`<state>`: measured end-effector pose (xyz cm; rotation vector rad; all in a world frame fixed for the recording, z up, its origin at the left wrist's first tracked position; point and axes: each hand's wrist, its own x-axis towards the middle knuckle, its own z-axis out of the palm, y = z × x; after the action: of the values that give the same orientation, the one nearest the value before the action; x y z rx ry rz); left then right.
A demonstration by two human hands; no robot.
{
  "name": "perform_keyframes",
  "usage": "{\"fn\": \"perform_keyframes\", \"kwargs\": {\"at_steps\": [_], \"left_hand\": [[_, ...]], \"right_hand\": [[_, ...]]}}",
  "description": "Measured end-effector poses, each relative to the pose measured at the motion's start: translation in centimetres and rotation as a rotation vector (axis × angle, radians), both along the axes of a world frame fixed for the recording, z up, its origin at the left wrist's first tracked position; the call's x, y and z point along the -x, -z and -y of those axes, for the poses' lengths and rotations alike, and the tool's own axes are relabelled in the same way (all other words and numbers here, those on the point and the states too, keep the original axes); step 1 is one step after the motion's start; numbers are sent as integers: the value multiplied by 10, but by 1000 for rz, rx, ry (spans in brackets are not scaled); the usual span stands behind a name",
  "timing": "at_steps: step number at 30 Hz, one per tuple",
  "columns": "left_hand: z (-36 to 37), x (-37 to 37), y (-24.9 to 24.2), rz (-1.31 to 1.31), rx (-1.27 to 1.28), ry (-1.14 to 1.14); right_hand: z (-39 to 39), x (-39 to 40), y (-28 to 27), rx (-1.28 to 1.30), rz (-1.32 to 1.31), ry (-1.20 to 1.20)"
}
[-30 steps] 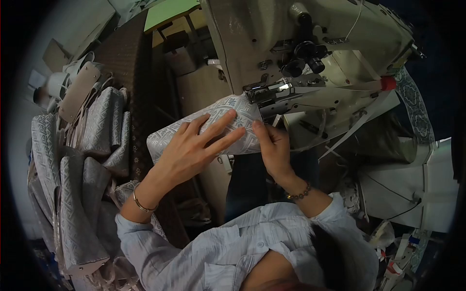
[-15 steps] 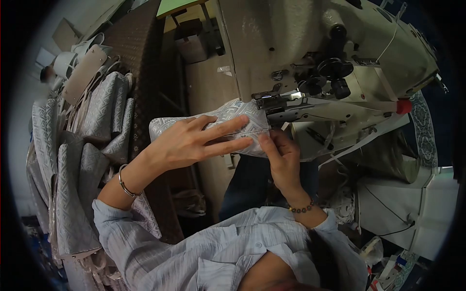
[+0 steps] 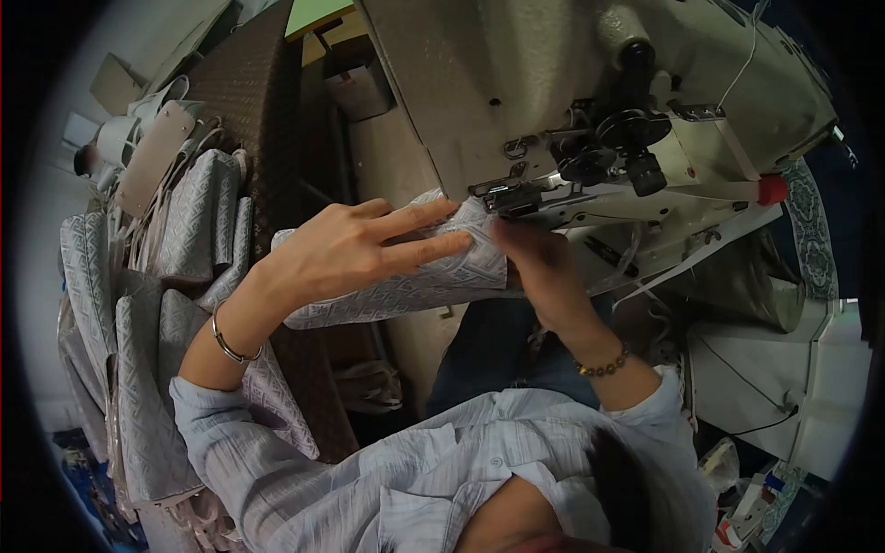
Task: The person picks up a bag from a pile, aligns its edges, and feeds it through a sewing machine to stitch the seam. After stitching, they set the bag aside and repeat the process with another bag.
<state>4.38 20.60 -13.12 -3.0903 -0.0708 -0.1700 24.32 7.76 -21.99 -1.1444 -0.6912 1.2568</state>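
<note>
Fabric bag panel [image 3: 406, 281] (silver, patterned) lies flat under the spread left hand [image 3: 346, 253]; the right hand [image 3: 544, 267] pinches its edge at the sewing machine [image 3: 572, 101] foot; finished pieces [image 3: 157, 304] crowd the left; both hands have shifted closer to the needle than before.

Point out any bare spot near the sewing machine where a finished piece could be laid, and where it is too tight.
Little is bare. The only open strip is the brown panel between the stacked silver pieces and the sewing machine. It is crowded at the presser foot, where the left hand and right hand press the patterned fabric piece.
</note>
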Motion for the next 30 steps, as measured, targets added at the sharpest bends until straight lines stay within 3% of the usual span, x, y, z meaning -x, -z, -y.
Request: {"fn": "perform_keyframes", "kwargs": {"at_steps": [4, 10, 20, 23, 25, 30], "left_hand": [[2, -1, 1, 53, 5, 16], [3, -4, -1, 82, 101, -30], [-2, -11, -14, -48, 314, -133], [-12, -14, -13, -20, 447, -130], [-20, -14, -10, -10, 503, -131], [-25, -15, -14, -3, 528, -93]], "right_hand": [[-7, -15, -17, 128, -95, -234], [-7, -16, -8, 73, 83, -214], [-2, -14, -1, 41, -9, -173], [4, -6, -5, -87, 286, -168], [-1, -14, -6, 2, 357, -251], [-4, -12, -16, -39, 169, -243]]}}
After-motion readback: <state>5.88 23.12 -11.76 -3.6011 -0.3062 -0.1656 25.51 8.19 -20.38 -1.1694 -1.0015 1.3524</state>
